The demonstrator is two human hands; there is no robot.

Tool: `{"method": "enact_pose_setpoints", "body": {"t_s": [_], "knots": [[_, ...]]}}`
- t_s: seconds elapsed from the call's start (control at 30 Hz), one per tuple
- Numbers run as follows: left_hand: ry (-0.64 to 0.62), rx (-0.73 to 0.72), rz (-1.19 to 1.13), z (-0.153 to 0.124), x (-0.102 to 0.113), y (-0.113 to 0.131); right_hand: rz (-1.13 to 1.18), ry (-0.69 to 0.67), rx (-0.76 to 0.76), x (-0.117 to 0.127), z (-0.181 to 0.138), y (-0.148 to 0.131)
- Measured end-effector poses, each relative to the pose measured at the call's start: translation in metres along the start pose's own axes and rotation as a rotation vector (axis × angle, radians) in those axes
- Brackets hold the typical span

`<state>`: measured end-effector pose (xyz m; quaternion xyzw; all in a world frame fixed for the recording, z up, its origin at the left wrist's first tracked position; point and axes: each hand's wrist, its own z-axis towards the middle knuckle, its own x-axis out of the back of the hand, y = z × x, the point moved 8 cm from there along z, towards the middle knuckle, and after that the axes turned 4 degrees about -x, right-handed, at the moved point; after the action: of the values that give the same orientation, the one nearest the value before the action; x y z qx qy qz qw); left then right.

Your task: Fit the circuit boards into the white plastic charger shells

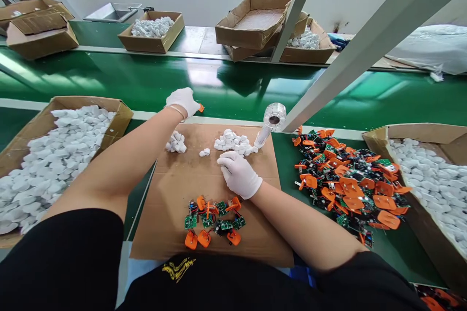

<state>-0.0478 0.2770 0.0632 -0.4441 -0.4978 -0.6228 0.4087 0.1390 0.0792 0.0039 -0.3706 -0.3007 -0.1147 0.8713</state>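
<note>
My left hand (183, 101), in a white glove, reaches past the far edge of the cardboard sheet (164, 204), over the green belt. Its fingers are closed, and a small orange plastic part (201, 108) sticks out at their tips. Gloved in white too, my right hand (239, 175) has its fingers curled together beside a pile of small white plastic pieces (233, 142); whether it holds anything is hidden. A smaller white pile (176, 142) and a few white pieces (205, 152) lie to the left. Nearer my body are several circuit boards with orange plug parts (211, 218).
A clear tape roll (275, 115) stands by the sheet's far right corner, near a slanted metal post (346, 53). To the right lies a heap of orange-and-green plug assemblies (350, 182). White pieces fill cardboard boxes at left (122, 116) and right (419, 131).
</note>
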Motion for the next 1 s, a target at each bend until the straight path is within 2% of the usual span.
{"method": "enact_pose_setpoints", "body": {"t_s": [0.03,0.1,0.17,0.23,0.3,0.4,0.5,0.57,0.73,0.9,1.0], "knots": [[-0.07,0.035,0.044,-0.016,-0.001,0.005,0.025,0.023,-0.006,0.003,0.001,0.0],[-0.17,0.004,0.069,-0.056,-0.006,0.025,0.053,0.069,-0.049,0.009,0.003,0.002],[-0.306,-0.054,0.135,-0.101,-0.023,0.047,0.076,0.099,-0.111,0.014,0.004,0.005],[-0.31,-0.061,0.241,-0.137,-0.036,0.061,0.107,0.115,-0.148,0.018,0.005,0.005],[-0.266,-0.106,0.234,-0.157,-0.049,0.071,0.14,0.133,-0.152,0.021,0.006,0.004],[-0.109,-0.181,0.127,-0.164,-0.058,0.073,0.139,0.17,-0.152,0.024,0.005,0.004],[0.104,-0.317,-0.178,-0.162,-0.054,0.072,0.103,0.192,-0.18,0.025,0.005,0.007],[0.174,-0.389,-0.394,-0.163,-0.052,0.071,0.1,0.193,-0.189,0.025,0.005,0.008],[0.184,-0.481,-0.696,-0.167,-0.052,0.071,0.159,0.167,-0.192,0.024,0.006,0.007],[0.162,-0.536,-0.821,-0.168,-0.045,0.074,0.268,0.114,-0.235,0.022,0.004,0.01],[0.096,-0.549,-0.851,-0.168,-0.045,0.078,0.357,0.097,-0.267,0.02,0.002,0.012]]}}
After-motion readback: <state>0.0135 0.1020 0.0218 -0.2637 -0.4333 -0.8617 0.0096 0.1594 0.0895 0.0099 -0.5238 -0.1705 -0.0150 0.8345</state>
